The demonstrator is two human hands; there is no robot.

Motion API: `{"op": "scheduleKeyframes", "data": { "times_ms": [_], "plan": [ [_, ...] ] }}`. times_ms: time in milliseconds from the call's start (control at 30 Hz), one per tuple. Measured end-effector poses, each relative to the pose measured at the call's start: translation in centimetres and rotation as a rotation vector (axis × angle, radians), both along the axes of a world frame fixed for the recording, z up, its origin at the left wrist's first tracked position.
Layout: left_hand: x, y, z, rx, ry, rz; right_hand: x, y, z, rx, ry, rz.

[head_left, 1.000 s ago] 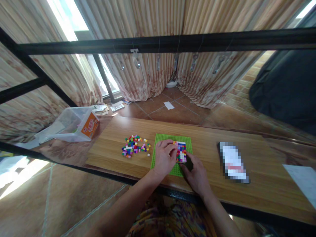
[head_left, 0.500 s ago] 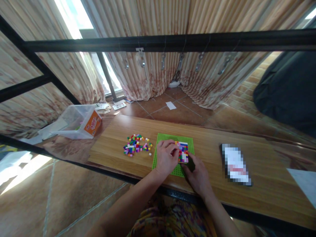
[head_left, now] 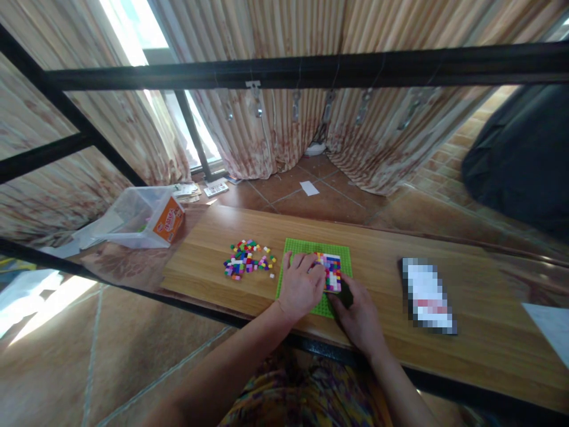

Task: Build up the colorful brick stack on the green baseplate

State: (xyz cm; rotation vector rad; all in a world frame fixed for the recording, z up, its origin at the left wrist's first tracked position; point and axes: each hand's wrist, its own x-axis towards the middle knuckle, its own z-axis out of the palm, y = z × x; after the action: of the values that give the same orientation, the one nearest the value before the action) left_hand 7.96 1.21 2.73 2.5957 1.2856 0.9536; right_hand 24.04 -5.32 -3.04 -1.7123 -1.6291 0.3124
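Note:
A green studded baseplate (head_left: pixel 296 246) lies on the wooden table, with a block of colourful bricks (head_left: pixel 332 273) on it, set in tight rows. My left hand (head_left: pixel 300 287) is over the block's left part, fingers bent and tips down against the bricks. Whatever those fingertips hold, if anything, is hidden beneath them. At the block's lower right corner, my right hand (head_left: pixel 360 311) has its thumb and index finger around the edge, steadying it. Loose small bricks (head_left: pixel 244 261) of many colours lie scattered left of the baseplate.
A clear plastic bin (head_left: pixel 133 237) with an orange label stands left of the wooden table (head_left: pixel 195 255). To the right lies a blurred-out flat object (head_left: pixel 427 296), then a white sheet (head_left: pixel 549 329). A black metal bar (head_left: pixel 284 74) crosses beyond the table.
My left hand's fingers have flattened from a pinch to lie lower over the bricks. My right hand stays at the block's corner. The view has shifted slightly.

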Motion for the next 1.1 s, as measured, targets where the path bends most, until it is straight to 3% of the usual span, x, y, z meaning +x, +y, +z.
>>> {"op": "scheduleKeyframes", "data": {
  "times_ms": [400,600,800,1100],
  "plan": [
    [-0.3,-0.7,0.4,-0.047,0.001,0.002,0.0,0.0,0.0,0.018,-0.010,0.007],
    [-4.2,-1.2,-1.3,-0.064,-0.154,0.100,0.1,0.0,-0.1,0.013,-0.009,-0.010],
    [-9.4,-0.7,-3.0,-0.103,-0.121,0.257,0.1,-0.1,0.1,-0.004,-0.012,-0.012],
    [-9.1,-0.7,-3.6,-0.127,0.025,0.238,0.1,-0.1,0.0,0.002,-0.012,-0.011]
  ]
}}
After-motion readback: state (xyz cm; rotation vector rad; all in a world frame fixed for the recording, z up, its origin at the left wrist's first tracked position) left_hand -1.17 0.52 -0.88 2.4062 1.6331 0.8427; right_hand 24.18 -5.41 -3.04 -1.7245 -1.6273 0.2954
